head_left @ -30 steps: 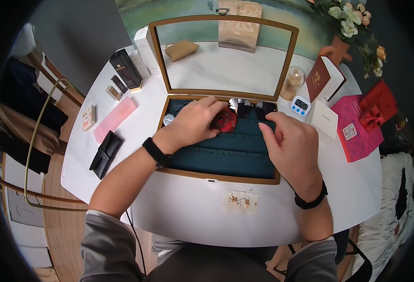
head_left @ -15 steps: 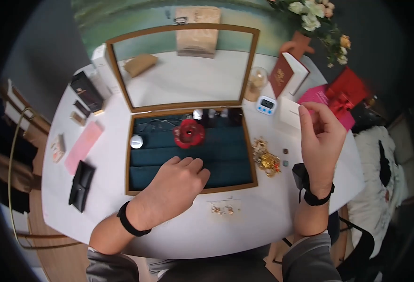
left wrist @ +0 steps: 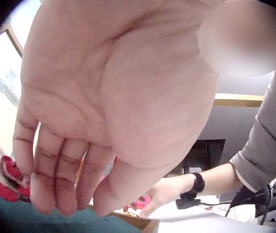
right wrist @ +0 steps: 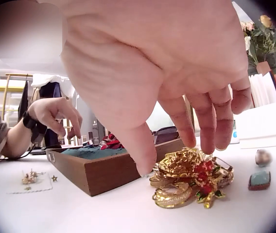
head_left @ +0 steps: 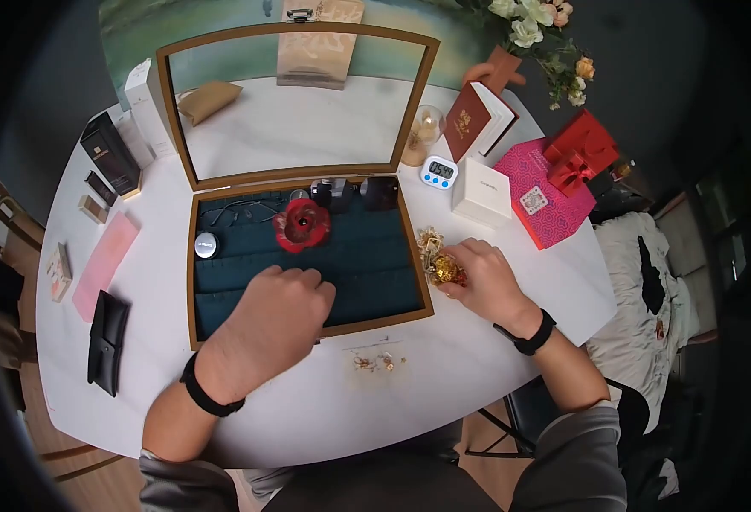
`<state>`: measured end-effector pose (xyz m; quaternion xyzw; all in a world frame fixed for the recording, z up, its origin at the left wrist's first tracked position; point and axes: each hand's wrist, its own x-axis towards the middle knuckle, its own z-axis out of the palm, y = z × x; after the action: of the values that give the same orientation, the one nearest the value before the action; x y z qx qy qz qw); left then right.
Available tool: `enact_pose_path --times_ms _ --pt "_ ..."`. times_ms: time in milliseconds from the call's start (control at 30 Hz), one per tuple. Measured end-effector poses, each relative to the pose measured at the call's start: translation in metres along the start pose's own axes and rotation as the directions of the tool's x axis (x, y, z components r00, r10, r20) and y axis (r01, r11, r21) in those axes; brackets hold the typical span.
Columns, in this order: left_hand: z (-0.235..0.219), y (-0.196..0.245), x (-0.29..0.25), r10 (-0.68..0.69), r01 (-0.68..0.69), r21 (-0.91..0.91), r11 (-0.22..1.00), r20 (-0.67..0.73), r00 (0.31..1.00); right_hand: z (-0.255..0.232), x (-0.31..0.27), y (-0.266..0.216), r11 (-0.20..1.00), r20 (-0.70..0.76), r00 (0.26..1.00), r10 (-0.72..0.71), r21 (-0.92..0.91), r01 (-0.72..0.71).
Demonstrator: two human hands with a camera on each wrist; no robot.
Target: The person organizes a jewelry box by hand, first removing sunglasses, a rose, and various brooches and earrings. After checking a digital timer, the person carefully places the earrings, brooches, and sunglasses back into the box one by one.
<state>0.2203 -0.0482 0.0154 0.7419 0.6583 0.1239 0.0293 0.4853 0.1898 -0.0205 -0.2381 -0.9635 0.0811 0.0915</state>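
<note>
While the left hand (head_left: 264,322) hovers, the right hand (head_left: 488,283) reaches over gold jewellery (right wrist: 181,167).

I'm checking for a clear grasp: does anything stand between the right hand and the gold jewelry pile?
Nothing visible does. The right hand is right at the gold jewelry pile, fingers pointing down at it; the wooden box stands beside the pile, not between them.

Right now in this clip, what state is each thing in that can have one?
Wooden box, lid raised.
Timer, on, digits showing.
Dark red book, standing, partly open.
White box, closed.
Red flower, face up in the wooden box.
Left hand, fingers loosely curled, empty.
Right hand, fingers and thumb apart at the gold jewelry.
</note>
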Motion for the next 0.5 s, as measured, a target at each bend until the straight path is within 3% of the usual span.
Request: enact_pose_path --times_ms 200,333,500 --pt "-0.02 -0.012 -0.005 -0.077 0.079 0.04 0.996 -0.041 0.996 0.004 0.009 -0.004 0.997 0.101 0.992 0.076 -0.014 -0.075" --pt "-0.027 -0.014 -0.007 -0.087 0.088 0.012 0.996 -0.059 0.994 0.009 0.008 0.0 0.999 0.056 0.998 0.038 0.007 -0.038" --pt "-0.045 -0.024 -0.012 -0.115 0.11 -0.055 0.992 -0.091 0.989 0.006 0.014 0.004 0.978 0.096 0.989 0.113 0.163 -0.128"
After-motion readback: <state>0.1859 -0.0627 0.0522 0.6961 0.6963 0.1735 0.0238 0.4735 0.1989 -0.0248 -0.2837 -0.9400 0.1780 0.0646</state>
